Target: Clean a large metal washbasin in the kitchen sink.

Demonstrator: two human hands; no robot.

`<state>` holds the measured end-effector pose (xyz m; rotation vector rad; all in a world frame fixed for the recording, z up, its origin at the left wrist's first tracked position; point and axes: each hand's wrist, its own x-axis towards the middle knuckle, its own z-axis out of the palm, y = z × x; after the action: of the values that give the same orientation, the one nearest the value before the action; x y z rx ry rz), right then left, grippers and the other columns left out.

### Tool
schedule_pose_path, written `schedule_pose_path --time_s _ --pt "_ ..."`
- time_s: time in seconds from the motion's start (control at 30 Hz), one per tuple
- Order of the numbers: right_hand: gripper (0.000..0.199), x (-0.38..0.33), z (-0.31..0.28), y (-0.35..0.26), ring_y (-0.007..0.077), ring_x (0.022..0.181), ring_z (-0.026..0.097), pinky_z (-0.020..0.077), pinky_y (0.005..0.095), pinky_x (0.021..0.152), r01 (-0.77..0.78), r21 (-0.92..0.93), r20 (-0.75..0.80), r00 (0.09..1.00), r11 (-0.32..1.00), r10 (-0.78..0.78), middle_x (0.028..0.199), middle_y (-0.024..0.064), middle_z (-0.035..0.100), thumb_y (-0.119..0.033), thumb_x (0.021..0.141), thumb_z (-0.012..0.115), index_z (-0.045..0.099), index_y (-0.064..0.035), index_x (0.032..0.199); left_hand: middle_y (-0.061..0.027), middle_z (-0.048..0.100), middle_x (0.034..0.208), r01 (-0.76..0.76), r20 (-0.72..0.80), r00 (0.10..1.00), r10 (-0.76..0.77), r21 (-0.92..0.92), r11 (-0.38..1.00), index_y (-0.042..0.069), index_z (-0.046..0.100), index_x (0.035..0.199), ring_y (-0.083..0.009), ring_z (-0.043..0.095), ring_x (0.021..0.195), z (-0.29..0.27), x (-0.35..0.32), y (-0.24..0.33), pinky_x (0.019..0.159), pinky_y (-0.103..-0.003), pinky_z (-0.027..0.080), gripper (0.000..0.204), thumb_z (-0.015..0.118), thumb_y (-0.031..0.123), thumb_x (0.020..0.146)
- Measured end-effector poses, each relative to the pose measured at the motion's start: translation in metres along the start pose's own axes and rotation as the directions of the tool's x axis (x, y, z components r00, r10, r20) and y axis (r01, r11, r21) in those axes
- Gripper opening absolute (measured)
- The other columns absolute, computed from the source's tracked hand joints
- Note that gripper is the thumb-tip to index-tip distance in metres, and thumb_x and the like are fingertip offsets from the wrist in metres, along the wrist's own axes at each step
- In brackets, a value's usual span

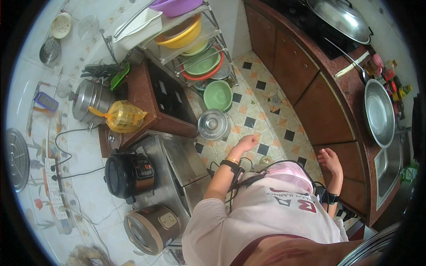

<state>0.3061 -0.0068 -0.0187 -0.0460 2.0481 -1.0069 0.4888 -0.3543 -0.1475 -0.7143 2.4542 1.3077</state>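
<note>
My left hand (247, 142) hangs over the tiled floor with its fingers curled into a loose fist, and I see nothing in it. Nearest to it is a lidded metal pot (213, 125) on the floor, beside a green plastic basket (218, 95). My right hand (328, 159) is raised in front of the brown cabinet doors (335, 117). Its fingers are loosely bent and a little apart, holding nothing. Neither hand touches anything. Dark straps with cables sit on both wrists.
On the right counter (350, 93) are a metal basin (379, 113), a ladle, several condiment bottles, a sink (388, 170) and a lidded wok (341, 20). At left stand a pressure cooker (129, 175), a rice cooker (152, 228), a steamer pot (91, 98) and a yellow bag (124, 116). A rack (217, 33) holds colored basins.
</note>
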Motion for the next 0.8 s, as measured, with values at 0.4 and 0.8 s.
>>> schedule_pose_path --time_s 0.4,0.8 --pt "0.033 0.012 0.007 0.007 0.0111 0.063 0.054 0.0441 0.0268 0.055 0.135 -0.05 -0.046 0.99 0.99 -0.137 0.068 0.0036 0.058 -0.031 0.087 0.05 0.059 0.0002 0.084 -0.0115 0.064 0.081 0.035 0.019 0.999 -0.034 -0.064 0.997 0.005 0.061 0.083 -0.0221 0.061 0.077 -0.003 0.005 -0.035 0.069 -0.034 0.047 0.025 0.057 0.03 0.08" --pt "0.04 0.001 -0.009 0.023 0.017 0.073 0.061 0.0474 0.0318 0.069 0.03 -0.071 -0.027 0.999 0.997 -0.032 0.081 0.0091 0.063 -0.038 0.087 0.046 0.059 -0.0006 0.089 -0.0038 0.058 0.071 0.111 0.066 0.992 -0.107 -0.064 0.992 0.002 0.058 0.085 -0.0119 0.052 0.065 0.003 0.017 -0.081 0.062 -0.025 0.043 0.026 0.061 0.027 0.081"
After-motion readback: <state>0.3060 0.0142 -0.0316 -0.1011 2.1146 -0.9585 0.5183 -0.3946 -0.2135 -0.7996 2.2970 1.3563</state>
